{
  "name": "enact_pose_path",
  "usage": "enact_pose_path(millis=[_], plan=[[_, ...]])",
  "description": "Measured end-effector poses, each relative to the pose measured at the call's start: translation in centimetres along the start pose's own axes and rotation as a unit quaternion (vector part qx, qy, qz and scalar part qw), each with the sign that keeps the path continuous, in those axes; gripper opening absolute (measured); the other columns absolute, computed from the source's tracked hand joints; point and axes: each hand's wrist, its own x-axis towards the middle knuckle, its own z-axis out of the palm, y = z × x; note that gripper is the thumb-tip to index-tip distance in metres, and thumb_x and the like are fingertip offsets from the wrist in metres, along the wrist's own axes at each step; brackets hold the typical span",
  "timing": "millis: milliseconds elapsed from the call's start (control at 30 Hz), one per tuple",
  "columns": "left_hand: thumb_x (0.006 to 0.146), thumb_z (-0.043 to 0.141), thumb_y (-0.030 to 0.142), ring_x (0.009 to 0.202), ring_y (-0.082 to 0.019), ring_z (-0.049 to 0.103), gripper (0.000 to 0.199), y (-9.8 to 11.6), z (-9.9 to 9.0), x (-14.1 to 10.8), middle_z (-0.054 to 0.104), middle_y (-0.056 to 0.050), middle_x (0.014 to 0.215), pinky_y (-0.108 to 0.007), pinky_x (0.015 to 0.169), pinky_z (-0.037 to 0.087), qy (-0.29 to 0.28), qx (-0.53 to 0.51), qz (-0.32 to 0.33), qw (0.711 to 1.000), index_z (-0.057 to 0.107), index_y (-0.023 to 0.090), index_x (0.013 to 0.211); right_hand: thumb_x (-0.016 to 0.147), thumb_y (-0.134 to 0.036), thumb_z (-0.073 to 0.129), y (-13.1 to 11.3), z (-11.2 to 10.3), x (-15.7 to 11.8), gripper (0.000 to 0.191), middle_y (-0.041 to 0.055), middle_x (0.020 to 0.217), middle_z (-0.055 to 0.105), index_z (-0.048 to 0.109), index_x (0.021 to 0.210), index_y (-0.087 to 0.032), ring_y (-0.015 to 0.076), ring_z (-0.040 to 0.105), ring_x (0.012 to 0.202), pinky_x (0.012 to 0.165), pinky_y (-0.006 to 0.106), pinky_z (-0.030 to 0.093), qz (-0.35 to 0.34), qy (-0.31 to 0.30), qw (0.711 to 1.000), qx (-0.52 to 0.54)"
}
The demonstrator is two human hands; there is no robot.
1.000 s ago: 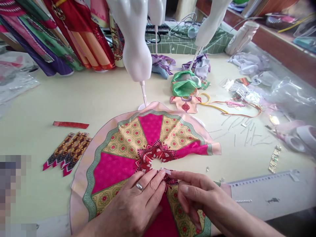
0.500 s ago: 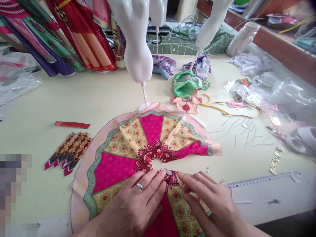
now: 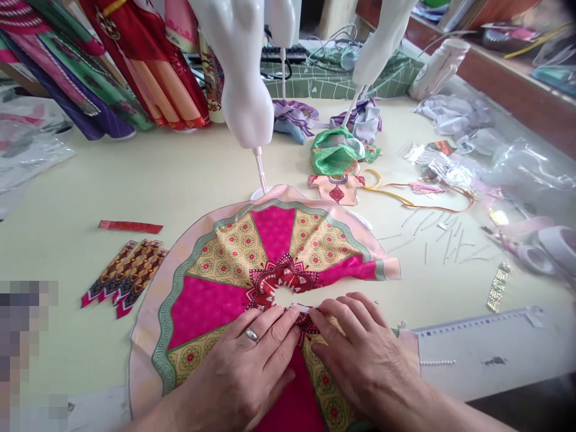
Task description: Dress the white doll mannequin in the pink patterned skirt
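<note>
A round, flat skirt piece (image 3: pixel 209 303) of magenta and yellow patterned fabric, with a pale pink border, lies on the table with a small centre hole and a slit running to the right. My left hand (image 3: pixel 245 363), with a ring on one finger, rests flat near the hole, its fingertips by the slit's lower edge. A short white strip (image 3: pixel 302 308), perhaps tape, lies along that edge between both hands' fingertips. The right index fingertip touches the strip's right end. My right hand (image 3: pixel 360 342) is stretched over the fabric, thumb apart from the index finger.
A white doll form (image 3: pixel 246 90) on a stand rises behind the skirt. Left lie several pointed patterned strips (image 3: pixel 126 276) and a red strip (image 3: pixel 130 227). Behind are a small pink top (image 3: pixel 336 189) and green cloth (image 3: pixel 333 153). A ruler (image 3: pixel 481 354) and tape roll (image 3: pixel 558 249) lie right.
My right hand has moved left, its index finger now at the white strip near my left fingertips. The left hand stays nearly still. The view has shifted slightly.
</note>
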Motion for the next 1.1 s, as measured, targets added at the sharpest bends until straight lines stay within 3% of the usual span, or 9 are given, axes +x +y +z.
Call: enact_pose_path(millis=[333,567,967,1100], plan=[[0.089,0.051,0.025,0.116,-0.026,0.052,0.036,-0.1,-0.4,-0.2,0.059,-0.011,0.128,-0.042,0.094,0.045,-0.021,-0.024,-0.012,0.999,0.056,0.012,0.122,0.089,-0.026,0.053,0.0,-0.4,0.1,0.024,0.0083,0.097,0.055,0.056,0.112,-0.017,0.0238,0.049,0.09,0.084,0.042,0.046,0.0,-0.044,0.999,-0.006],[0.088,0.054,0.03,0.122,-0.029,0.047,0.04,0.3,-1.1,-0.5,0.059,-0.011,0.128,-0.044,0.099,0.04,-0.004,-0.008,-0.012,1.0,0.056,0.011,0.123,0.089,-0.023,0.052,-0.1,-0.4,-0.1,0.027,0.0094,0.1,0.053,0.054,0.116,-0.016,0.0239,0.047,0.092,0.085,0.042,0.045,-0.013,-0.022,1.0,-0.003],[0.087,0.054,0.038,0.12,-0.029,0.046,0.05,0.7,-0.8,-0.2,0.059,-0.013,0.128,-0.048,0.1,0.038,-0.026,-0.023,-0.027,0.999,0.051,0.011,0.129,0.087,-0.026,0.057,0.1,-0.8,-0.5,0.028,0.0076,0.1,0.053,0.055,0.114,-0.018,0.0232,0.047,0.094,0.083,0.038,0.045,-0.011,-0.009,1.0,0.019],[0.086,0.055,0.037,0.121,-0.029,0.046,0.046,0.9,-1.0,-0.4,0.061,-0.014,0.124,-0.049,0.101,0.037,0.002,-0.039,-0.033,0.999,0.054,0.01,0.124,0.089,-0.026,0.055,0.1,-0.8,-0.4,0.026,0.0069,0.099,0.053,0.055,0.114,-0.019,0.0227,0.047,0.091,0.081,0.038,0.046,-0.008,-0.009,1.0,0.023]])
